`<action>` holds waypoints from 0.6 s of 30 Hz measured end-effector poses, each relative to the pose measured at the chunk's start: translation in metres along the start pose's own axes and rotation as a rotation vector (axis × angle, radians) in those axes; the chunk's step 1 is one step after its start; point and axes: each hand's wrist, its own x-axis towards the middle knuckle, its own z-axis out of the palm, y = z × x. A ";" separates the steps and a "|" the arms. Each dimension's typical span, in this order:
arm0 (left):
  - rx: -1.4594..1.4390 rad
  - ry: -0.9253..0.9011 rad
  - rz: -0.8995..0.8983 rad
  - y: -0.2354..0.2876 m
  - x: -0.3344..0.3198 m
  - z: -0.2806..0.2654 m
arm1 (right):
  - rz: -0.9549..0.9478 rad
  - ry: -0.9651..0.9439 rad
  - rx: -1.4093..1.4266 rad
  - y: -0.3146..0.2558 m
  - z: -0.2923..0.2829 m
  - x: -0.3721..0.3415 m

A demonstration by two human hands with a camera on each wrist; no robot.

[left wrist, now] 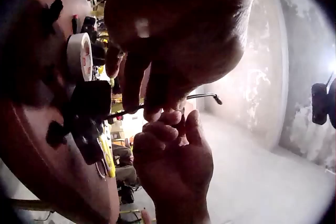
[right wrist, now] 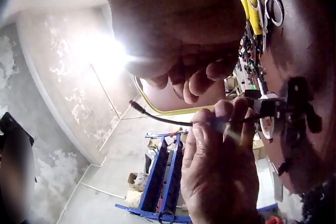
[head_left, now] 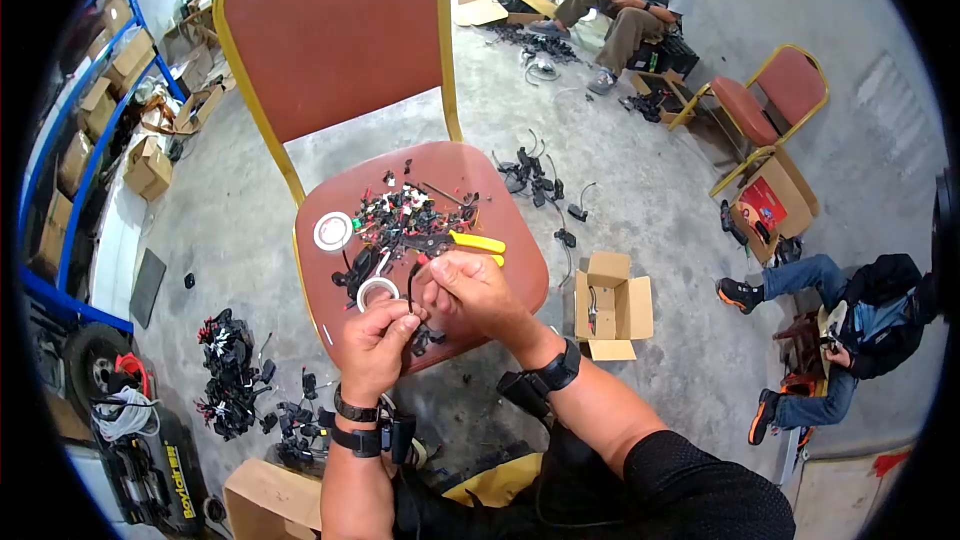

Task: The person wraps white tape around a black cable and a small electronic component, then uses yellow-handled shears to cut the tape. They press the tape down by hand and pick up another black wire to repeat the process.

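Note:
My left hand (head_left: 373, 348) pinches a thin black cable (head_left: 413, 287) between thumb and fingers above the chair seat. One end of the cable (right wrist: 167, 122) sticks out free with a small red tip; its other side runs toward black box-like parts (left wrist: 90, 121). Close beside the free end is my right hand (head_left: 472, 290), its fingers curled, and I cannot tell whether something small sits between them. In the right wrist view, the right hand (right wrist: 181, 40) is above the left hand (right wrist: 220, 166), with its fingertips apart from the cable.
The red chair seat (head_left: 325, 195) bears a pile of small connectors (head_left: 405, 215), yellow-handled pliers (head_left: 475, 240) and white tape rolls (head_left: 333, 231). A cardboard box (head_left: 613, 305) stands on the floor at right. Black cable parts (head_left: 230, 370) lie at left. Two people sit farther off.

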 end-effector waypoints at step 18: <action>-0.210 0.188 -0.202 -0.012 -0.005 -0.009 | 0.016 -0.035 -0.101 0.003 -0.010 0.005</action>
